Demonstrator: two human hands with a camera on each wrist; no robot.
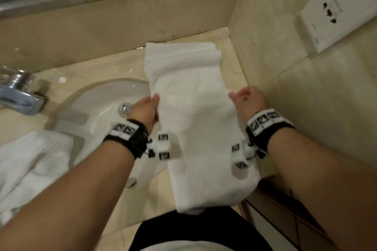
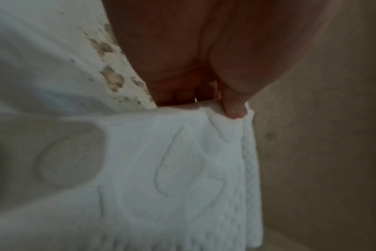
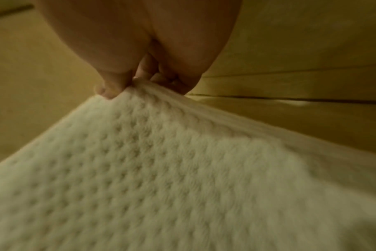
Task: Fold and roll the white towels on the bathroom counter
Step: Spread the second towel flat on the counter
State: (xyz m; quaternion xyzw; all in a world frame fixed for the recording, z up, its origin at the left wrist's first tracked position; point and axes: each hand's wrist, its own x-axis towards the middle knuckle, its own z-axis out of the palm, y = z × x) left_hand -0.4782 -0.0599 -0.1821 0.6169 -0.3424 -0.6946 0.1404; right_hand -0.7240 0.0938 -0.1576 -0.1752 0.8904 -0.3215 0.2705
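White terry, waffle-banded at its far end: the towel (image 1: 195, 120) lay lengthwise on the beige stone counter (image 1: 114, 67), just right of the sink (image 1: 106, 104), its left edge overlapping the sink's rim, its near end drooping over the counter's front edge. Far end sat folded in layers, close to the back wall beyond the sink. Left hand (image 1: 145, 111) was clamped on the towel's left edge, thumb on top and fingers curled beneath; the left wrist view showed the thumb (image 2: 234, 108) pressing a small fold of the cloth against the fingers behind it. Right hand (image 1: 250, 100) gripped the opposite edge, on the side away from the sink; the right wrist view showed thumb (image 3: 110, 90) and fingertips pinching a ridge of the waffle weave, the cloth sloping away below. Both hands stood level with each other across the towel's width, roughly midway along its length. Black wrist straps with white marker blocks on both forearms. Second towel (image 1: 34, 161), crumpled and unfolded, lay at the sink's near-left side, part of it over the rim. Chrome faucet (image 1: 20, 91) stood left of the sink; drain stopper (image 1: 124, 108) in the basin, just beside the left hand. White outlet plate (image 1: 338, 16) was on the side wall, well right of the sink, beyond the towel
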